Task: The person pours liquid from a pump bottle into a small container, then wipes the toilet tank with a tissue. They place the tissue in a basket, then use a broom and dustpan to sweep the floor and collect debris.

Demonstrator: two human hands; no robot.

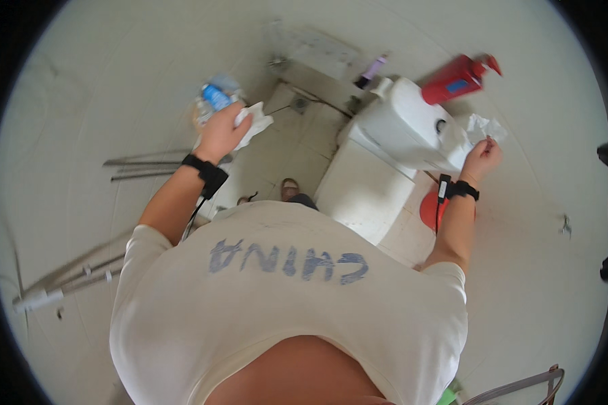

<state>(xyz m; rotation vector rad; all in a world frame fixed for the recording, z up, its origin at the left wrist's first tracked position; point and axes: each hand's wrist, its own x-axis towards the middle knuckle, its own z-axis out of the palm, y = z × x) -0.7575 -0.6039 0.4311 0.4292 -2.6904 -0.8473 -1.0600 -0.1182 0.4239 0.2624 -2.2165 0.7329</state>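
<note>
My left hand [222,130] grips a crumpled white tissue [256,125]. Just beyond it, close to the wall, a blue container [216,97] is seen among clear plastic items, partly hidden by the hand. On the other side, my right hand [483,158] pinches a thin white piece of tissue or film [485,126] at the far end of the toilet tank [403,124]. A red pump bottle [453,81] stands on the tank lid, beyond that hand. The toilet's white seat lid [367,185] is down.
Behind the toilet are a purple-handled item [371,71] and a wall shelf [321,53]. A red bucket or basin [430,210] sits beside the toilet, under my right forearm. Metal rails [147,167] run along the left wall. A floor drain [299,104] lies in the corner; a tap [565,226] projects at right.
</note>
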